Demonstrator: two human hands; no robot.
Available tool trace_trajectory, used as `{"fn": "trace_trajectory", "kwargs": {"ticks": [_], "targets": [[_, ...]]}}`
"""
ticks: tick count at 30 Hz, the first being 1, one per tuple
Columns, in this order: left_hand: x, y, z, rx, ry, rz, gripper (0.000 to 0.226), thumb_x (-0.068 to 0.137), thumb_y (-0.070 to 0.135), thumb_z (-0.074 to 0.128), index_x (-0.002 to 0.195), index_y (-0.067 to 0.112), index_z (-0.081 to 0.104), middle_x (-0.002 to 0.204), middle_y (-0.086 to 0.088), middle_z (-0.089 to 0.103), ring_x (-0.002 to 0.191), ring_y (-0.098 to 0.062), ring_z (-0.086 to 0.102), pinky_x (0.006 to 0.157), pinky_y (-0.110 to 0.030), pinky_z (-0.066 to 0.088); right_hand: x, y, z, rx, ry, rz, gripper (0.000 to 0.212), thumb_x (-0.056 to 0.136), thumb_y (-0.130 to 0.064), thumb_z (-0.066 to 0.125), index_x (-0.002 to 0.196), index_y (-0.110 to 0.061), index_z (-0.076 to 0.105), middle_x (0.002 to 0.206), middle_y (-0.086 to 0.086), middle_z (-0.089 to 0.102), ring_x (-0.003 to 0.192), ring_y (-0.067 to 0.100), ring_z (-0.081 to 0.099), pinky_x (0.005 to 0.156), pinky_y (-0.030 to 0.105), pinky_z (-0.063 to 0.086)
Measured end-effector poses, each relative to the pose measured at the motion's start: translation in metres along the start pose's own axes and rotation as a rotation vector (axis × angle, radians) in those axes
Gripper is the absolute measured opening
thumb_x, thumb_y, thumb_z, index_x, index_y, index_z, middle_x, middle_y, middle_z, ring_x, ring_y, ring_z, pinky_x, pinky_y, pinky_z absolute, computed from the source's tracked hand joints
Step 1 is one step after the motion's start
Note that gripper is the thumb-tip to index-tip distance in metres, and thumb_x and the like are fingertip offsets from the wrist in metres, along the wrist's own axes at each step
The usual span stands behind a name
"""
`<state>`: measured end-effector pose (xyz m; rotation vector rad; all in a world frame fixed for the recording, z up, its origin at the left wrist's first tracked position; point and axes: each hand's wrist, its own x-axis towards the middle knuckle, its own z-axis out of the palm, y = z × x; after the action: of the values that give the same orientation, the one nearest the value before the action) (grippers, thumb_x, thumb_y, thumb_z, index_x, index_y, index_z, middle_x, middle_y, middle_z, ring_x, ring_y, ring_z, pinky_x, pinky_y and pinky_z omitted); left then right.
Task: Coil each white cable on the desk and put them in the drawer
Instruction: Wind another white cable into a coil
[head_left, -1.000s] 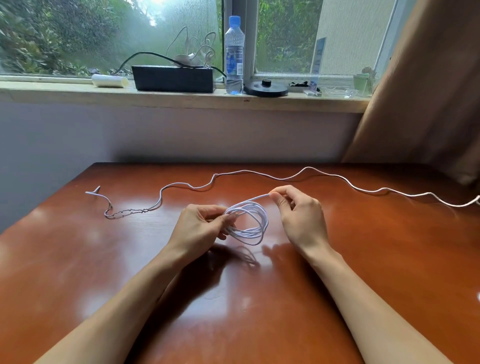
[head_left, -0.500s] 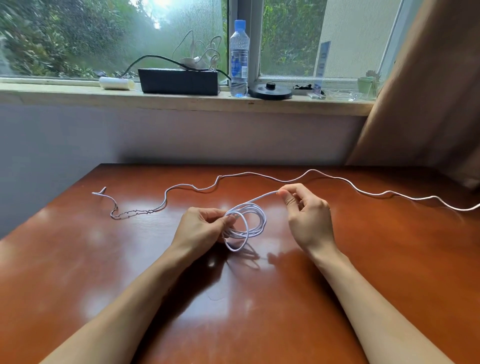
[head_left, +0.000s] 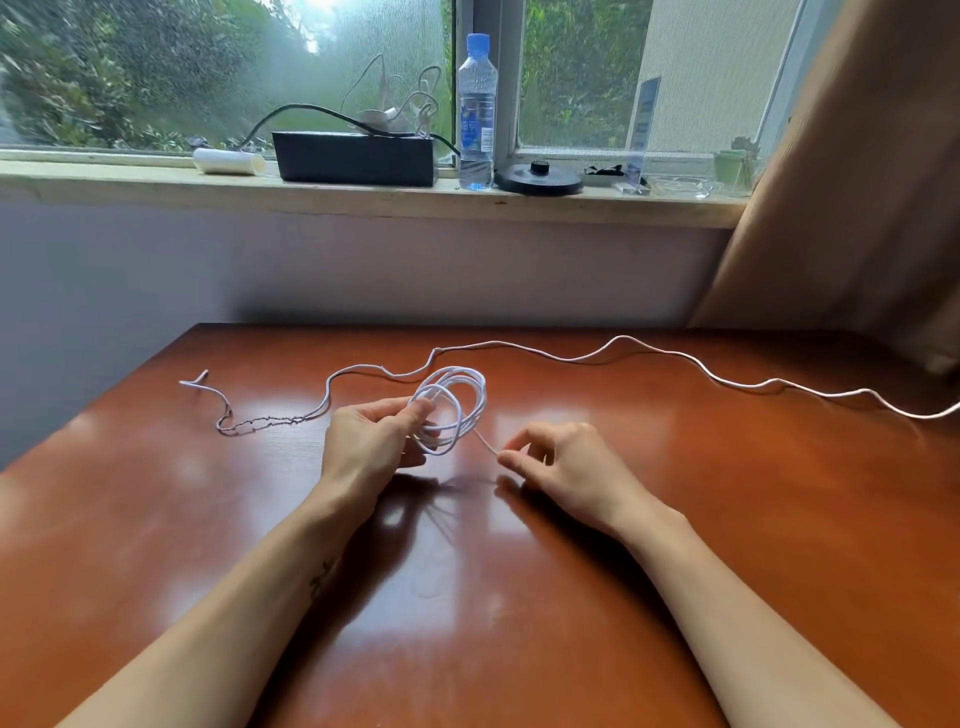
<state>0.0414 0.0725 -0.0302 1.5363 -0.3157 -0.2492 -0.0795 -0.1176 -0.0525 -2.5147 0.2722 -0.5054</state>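
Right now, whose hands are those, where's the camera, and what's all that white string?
Those are a person's two bare hands; there is no machine. The one picture comes from a camera worn on their head, looking forward and down. The left hand holds a coil of white cable over the brown desk. The right hand pinches the strand trailing from the coil. A long white cable lies uncoiled across the desk behind the hands. On the windowsill stand a water bottle and a black box.
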Motion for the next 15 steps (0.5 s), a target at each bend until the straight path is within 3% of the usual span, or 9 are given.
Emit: {"fn": "trace_trajectory", "kwargs": {"ticks": [7,11,15], "targets": [[0.003,-0.005,-0.004,0.202,0.091,0.033,0.012,0.090,0.024,0.075,0.080,0.019,0.079,0.067,-0.004,0.075,0.052,-0.016,0.068,0.053,-0.024,0.056,-0.006,-0.018,0.011,0.086,-0.105,-0.150,0.014,0.086,-0.039,0.072,0.096,-0.029,0.074,0.061,-0.016,0.061,0.056,0.004,0.051,0.061,0.023,0.042],[0.006,-0.006,-0.006,0.227,0.111,0.020,0.026,0.088,0.021,0.076,0.062,0.020,0.077,0.064,-0.008,0.074,0.055,-0.023,0.072,0.068,-0.038,0.063,-0.008,-0.026,0.011,0.034,-0.040,-0.258,0.015,0.089,-0.036,0.068,0.099,-0.028,0.075,0.076,-0.019,0.064,0.069,0.002,0.059,0.069,0.032,0.052],[0.007,-0.006,-0.006,0.288,0.111,0.032,0.029,0.086,0.017,0.075,0.057,0.020,0.076,0.059,-0.009,0.072,0.055,-0.026,0.072,0.068,-0.043,0.063,-0.007,-0.035,0.015,-0.090,0.121,-0.471,0.015,0.094,-0.032,0.064,0.094,-0.021,0.075,0.088,-0.006,0.064,0.077,0.016,0.060,0.064,0.040,0.054]]}}
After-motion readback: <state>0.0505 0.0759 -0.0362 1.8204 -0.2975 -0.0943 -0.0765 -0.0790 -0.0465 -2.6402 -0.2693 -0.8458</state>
